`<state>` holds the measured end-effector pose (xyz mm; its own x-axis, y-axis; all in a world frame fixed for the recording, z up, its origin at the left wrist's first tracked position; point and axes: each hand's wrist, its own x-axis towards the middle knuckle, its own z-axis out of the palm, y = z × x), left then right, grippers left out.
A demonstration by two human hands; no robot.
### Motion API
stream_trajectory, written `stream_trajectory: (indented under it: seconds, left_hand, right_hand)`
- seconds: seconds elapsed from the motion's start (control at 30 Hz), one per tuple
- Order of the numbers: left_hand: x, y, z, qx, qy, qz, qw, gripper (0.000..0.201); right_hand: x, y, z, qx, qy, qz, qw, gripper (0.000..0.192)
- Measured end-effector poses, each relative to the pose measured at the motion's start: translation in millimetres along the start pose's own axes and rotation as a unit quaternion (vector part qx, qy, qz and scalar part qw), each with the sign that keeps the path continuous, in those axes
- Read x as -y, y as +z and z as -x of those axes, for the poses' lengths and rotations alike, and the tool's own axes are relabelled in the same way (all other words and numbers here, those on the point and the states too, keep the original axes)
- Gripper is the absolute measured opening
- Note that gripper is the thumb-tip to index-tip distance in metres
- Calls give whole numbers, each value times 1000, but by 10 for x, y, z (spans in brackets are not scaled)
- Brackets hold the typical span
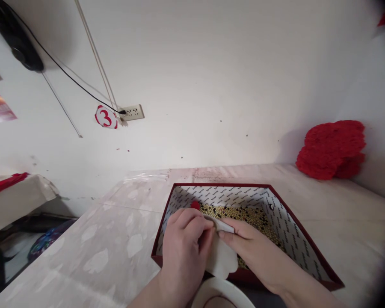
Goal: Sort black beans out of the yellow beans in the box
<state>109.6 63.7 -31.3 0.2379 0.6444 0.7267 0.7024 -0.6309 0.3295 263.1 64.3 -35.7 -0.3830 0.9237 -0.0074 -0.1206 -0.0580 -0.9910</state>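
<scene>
- Head view: the left hand [184, 241] was bent over with its back upward, fingers curled inward and tips pinched together toward the right hand [240, 239].
- The right forearm slanted up from the lower right; its hand pointed left, the thumb laid along the near side and the other fingers partly hidden behind.
- Both hands were closed on one white sheet [224, 259], gripping its upper part between thumbs and fingers; whether it was paper or cloth could not be told.
- The sheet lay between the two hands, its upper edge looking folded near the right thumb and its loose lower part hanging toward the person, with a rounded corner.
- It was above the near part of one dark red box [293, 233], whose inner walls were white with printed lettering.
- Inside the box lay many small gold and black beads [259, 219], too many to count, and one red ball [195, 205] just beyond the left hand.
- One white bowl [239, 291] stood just below the sheet, cut off by the bottom edge of the view.
- The box rested on one desk [115, 239] with a pale patterned cover.
- One red bundle [333, 147] sat at the desk's far right, against the wall, well apart from the hands.
</scene>
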Motion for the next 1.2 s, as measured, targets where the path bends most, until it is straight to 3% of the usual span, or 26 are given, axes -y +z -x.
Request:
stream_trajectory:
  seconds: [0.33, 0.73, 1.2]
  left_hand:
    - [26, 2, -14, 6, -24, 26, 999, 10]
    - [-76, 8, 15, -46, 68, -88, 993, 12]
    - [-44, 24, 28, -37, 45, -48, 997, 12]
  right_hand:
    - [10, 2, -3, 2, 6, 17, 1000, 23]
    - [34, 6, -3, 17, -8, -3, 1000, 26]
    - [36, 4, -4, 5, 0, -22, 1000, 20]
